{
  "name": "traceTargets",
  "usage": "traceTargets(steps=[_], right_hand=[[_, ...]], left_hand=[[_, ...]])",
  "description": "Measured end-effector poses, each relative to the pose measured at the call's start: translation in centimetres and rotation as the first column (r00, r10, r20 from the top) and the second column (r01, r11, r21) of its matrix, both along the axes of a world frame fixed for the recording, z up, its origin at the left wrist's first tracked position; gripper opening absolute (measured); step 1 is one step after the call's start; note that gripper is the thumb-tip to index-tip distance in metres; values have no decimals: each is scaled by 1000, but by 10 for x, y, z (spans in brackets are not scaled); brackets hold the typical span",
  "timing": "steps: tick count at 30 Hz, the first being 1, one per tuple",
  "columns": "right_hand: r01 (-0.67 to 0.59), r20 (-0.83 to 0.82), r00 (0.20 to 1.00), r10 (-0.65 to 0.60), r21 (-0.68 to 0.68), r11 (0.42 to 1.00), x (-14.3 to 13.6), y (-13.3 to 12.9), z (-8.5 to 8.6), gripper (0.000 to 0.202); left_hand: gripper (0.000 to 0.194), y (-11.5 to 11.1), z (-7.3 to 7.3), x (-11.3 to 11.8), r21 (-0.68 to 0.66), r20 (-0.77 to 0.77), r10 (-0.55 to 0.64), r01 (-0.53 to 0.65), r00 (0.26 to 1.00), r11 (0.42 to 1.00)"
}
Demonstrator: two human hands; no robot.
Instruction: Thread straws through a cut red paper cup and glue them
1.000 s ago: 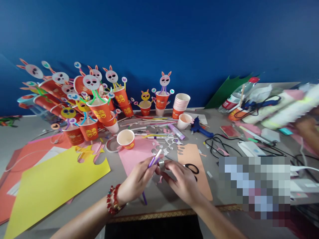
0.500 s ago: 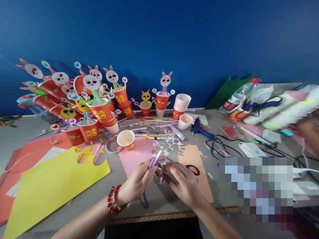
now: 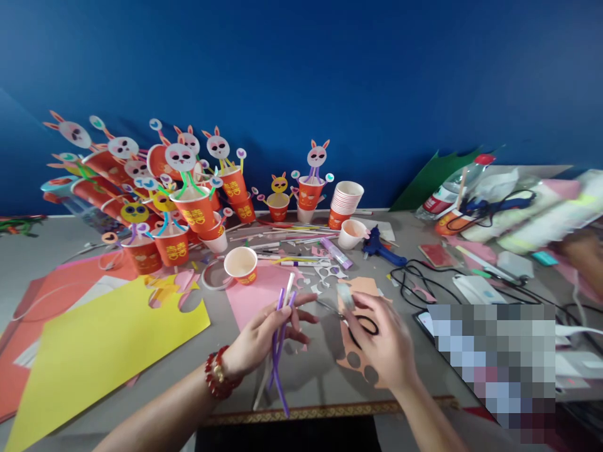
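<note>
My left hand pinches a small bundle of thin purple and white pipe cleaners between thumb and forefinger, its other fingers spread to the right. The bundle's long ends hang below the hand. Apart from it, my right hand grips a small roll of clear tape by its edge. Under that hand, scissors with black handles lie on a peach paper sheet with round holes cut in it. A pink sheet is beside my left hand.
Orange paper cups with rabbit-faced figures crowd the back left. A white cup, a cup stack and a blue glue gun stand or lie mid-table. Yellow card covers the left; black cables run right.
My hands have separated. The right one moved right with the tape roll, away from the pipe cleaners, which my left hand still holds and which now hang more upright.
</note>
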State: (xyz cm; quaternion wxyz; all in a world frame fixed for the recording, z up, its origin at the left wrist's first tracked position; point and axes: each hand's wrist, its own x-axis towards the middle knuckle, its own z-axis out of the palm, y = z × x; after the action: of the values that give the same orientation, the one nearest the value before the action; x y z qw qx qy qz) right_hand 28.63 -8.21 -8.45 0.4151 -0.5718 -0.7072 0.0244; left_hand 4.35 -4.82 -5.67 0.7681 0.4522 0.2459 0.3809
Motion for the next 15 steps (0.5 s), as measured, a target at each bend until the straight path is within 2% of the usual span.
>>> traceTargets(steps=[4,8,11,13,15], right_hand=[[48,281,959,-47,5,999,39,9,-12,19],[37,380,925,-20,-38,999,55,11,-18,22],[36,291,957,-20,-50,998,42,11,-6,20],[-38,132,990,47,-69,997,26,12,7,18],[-153,-62,987,146,-136,979,8,13,21,15]], left_hand=[[40,0,0,0,-22,60,-37,38,998,999],[40,-1,1,0,-8,79,-77,78,994,997],[40,-2,2,1,7,92,-100,100,991,995],[40,-3,4,1,15,96,-118,117,988,993],[42,-4,4,1,19,99,-141,140,985,990]])
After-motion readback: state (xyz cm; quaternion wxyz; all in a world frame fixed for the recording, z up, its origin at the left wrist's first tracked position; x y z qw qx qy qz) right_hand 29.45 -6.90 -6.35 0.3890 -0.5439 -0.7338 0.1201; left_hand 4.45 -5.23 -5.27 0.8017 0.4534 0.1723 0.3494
